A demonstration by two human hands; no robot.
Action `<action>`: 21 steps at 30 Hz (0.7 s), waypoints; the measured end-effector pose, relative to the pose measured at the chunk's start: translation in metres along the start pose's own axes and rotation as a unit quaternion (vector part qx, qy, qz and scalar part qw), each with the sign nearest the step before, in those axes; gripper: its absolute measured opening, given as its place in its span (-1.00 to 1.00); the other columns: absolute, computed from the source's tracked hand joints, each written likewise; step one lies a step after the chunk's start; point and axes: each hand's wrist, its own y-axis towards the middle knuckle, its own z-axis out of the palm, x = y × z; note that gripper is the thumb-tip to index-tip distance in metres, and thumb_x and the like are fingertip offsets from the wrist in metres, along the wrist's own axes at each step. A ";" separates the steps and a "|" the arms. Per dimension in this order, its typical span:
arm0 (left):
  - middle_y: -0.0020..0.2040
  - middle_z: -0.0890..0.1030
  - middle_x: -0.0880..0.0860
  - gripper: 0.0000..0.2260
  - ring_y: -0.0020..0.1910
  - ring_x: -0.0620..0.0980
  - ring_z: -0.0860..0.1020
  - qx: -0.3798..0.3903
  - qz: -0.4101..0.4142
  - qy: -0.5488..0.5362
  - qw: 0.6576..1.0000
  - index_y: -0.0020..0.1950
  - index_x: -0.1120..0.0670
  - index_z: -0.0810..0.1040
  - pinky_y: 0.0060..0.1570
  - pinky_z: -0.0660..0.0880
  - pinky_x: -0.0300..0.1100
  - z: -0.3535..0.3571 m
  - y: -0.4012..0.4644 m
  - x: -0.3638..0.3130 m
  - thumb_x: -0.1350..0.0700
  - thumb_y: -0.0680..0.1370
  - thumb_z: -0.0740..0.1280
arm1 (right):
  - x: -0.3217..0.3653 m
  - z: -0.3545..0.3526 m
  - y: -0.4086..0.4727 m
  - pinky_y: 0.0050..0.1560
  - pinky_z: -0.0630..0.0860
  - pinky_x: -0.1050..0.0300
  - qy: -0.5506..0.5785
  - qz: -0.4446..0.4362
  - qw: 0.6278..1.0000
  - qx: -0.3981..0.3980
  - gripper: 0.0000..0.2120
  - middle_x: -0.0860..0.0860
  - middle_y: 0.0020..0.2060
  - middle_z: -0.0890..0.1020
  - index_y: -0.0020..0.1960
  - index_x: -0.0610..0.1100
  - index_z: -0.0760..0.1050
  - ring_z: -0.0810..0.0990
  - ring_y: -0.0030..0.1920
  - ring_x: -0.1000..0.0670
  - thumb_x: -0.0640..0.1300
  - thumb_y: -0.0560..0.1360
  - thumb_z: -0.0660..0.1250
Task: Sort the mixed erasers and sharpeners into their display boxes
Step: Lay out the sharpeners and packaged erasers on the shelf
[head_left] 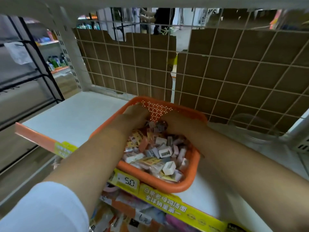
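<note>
Orange plastic, perforated at its far wall — the basket [189,185] sits on the white shelf [71,118], its near rim over the yellow price strip [167,198], and it holds the whole mixed heap of erasers and sharpeners [157,151]. Both hands are deep in it. The left hand [135,114] lies at the far left corner, the right hand [180,124] at the far right, each pressed down among the pieces or against the wall. The fingers are buried or blurred, so I cannot tell whether either hand is curled round anything or lies flat. One white sharpener [169,167] stands out near the front of the pile, another [165,152] just behind it.

As a judgement, sorting has not begun: nothing has left the basket, and no display boxes show in this view. The step in hand looks like taking hold of the basket, or digging into the pile — probably the former, given the hands at opposite corners. The next move calls for bringing the basket level to wherever the boxes stand, without spilling the loose pieces heaped near the rim.
</note>
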 end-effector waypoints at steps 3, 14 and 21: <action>0.08 0.56 0.05 -0.78 -0.02 0.00 0.53 0.013 -0.002 -0.021 1.000 0.16 0.06 0.48 -0.10 0.36 -0.22 -0.001 0.000 -0.001 0.18 0.52 0.30 | 0.002 0.004 0.000 0.25 0.33 0.12 0.016 -0.011 1.000 -0.019 -0.62 -0.08 0.26 0.46 0.34 -0.13 0.38 0.44 0.21 -0.07 -0.09 0.53 0.24; 0.03 0.56 -0.01 -0.78 -0.14 -0.10 0.47 0.032 -0.013 -0.058 0.998 0.17 0.00 0.48 -0.13 0.39 -0.22 -0.007 -0.009 0.001 0.18 0.54 0.29 | 0.005 0.006 -0.001 0.16 0.29 0.20 -0.019 -0.032 0.999 -0.012 -0.59 -0.09 0.30 0.39 0.38 -0.12 0.27 0.40 0.25 -0.07 -0.22 0.55 0.19; 0.13 0.55 -0.03 -0.64 0.16 -0.05 0.49 -0.066 0.020 -0.268 0.961 0.23 0.01 0.51 0.04 0.32 -0.37 -0.038 -0.028 -0.005 0.22 0.45 0.39 | -0.010 -0.017 -0.028 0.07 0.47 0.13 0.191 -0.047 0.976 -0.092 -0.44 -0.03 0.17 0.51 0.33 -0.03 0.34 0.50 0.13 0.00 -0.28 0.38 0.39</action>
